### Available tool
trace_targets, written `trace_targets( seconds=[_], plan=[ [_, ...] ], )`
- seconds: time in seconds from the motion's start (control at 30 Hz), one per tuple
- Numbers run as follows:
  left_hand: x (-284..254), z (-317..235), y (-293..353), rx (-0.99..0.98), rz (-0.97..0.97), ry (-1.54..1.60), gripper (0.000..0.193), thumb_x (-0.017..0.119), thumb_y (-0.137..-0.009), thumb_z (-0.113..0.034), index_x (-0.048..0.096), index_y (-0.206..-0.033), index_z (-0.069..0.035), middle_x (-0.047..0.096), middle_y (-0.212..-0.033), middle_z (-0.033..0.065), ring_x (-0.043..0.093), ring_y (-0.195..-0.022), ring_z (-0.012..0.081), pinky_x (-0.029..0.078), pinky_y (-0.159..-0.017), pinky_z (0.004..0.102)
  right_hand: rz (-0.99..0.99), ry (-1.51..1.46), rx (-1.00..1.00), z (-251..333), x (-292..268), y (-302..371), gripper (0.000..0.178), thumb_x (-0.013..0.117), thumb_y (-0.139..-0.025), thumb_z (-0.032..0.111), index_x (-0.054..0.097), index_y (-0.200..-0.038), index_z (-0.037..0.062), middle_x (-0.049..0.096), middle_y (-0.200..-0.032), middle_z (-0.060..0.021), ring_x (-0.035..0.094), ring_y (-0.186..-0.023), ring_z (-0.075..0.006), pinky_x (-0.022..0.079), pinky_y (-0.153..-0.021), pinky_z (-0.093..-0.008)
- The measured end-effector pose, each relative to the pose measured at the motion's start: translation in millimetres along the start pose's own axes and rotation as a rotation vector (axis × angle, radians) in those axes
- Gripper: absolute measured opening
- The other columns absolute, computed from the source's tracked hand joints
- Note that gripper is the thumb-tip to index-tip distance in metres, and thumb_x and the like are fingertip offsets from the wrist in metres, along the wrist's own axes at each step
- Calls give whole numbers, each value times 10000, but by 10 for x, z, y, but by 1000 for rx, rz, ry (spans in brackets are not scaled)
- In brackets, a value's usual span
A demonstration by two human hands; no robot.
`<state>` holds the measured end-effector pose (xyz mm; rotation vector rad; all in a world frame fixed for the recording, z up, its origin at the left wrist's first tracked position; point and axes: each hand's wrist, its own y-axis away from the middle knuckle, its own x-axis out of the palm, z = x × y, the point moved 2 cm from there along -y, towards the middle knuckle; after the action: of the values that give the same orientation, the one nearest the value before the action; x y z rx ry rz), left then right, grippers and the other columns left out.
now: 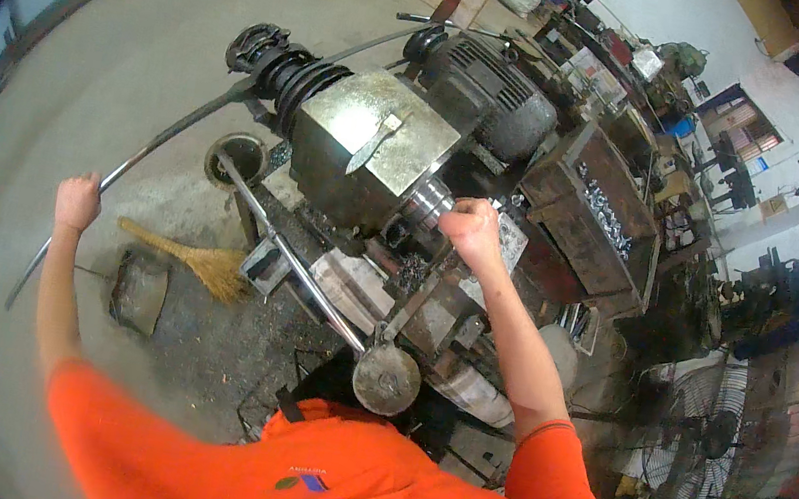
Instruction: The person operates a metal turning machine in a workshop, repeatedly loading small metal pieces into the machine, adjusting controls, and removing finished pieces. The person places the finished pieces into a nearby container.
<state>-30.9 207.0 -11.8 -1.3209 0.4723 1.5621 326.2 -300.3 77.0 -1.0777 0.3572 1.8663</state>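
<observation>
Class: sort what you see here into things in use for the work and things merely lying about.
In use: left hand gripping long metal rod; right hand at lathe spindle.

Lying about: broom, dustpan, tray of bolts, fan.

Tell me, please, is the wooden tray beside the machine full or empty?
Partly filled: the tray holds a scatter of small shiny metal parts along its middle, with bare wood showing around them.

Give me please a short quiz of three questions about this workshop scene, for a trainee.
1. True or false: the left hand grips the long metal bar.
2. Where is the right hand? A) on the broom B) at the lathe spindle C) in the wooden box of metal parts
3. What lies on the floor beside the broom?

Key: 1 true; 2 B; 3 a dustpan.
</observation>
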Motion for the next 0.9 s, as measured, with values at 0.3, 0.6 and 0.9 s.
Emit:
trace_targets(
  seconds=[0.3, 0.6, 0.9],
  plan=[
    [-55, -839, -292, -169, -400, 465, 337, 564, -740, -112, 578, -1074, -70, 625, -871, 152, 605, -804, 331, 482, -707, 410, -165, -69, -197, -98, -337, 503, 186, 615, -544, 180, 647, -674, 50, 544, -1131, -255, 557, -993, -386, 464, -827, -370],
    [462, -3158, 298, 135, 558, 465, 338, 654, -718, -255, 611, -999, -72, 632, -961, 180, 611, -910, 337, 499, -745, 423, -273, 97, 215, -1210, -1264, 2266, 172, 620, -571, 98, 652, -733, 49, 578, -1138, -160, 592, -970, -314, 473, -816, -334],
    [407, -3021, -52, 331, 551, 125, 258, 609, -769, -242, 624, -1016, -168, 645, -928, 98, 626, -892, 264, 504, -730, 386, -291, 454, 656, -2469, -1839, 3740, 447, 621, -612, 192, 630, -1039, 60, 564, -1166, -159, 554, -1027, -337, 453, -859, -382]
  ],
)
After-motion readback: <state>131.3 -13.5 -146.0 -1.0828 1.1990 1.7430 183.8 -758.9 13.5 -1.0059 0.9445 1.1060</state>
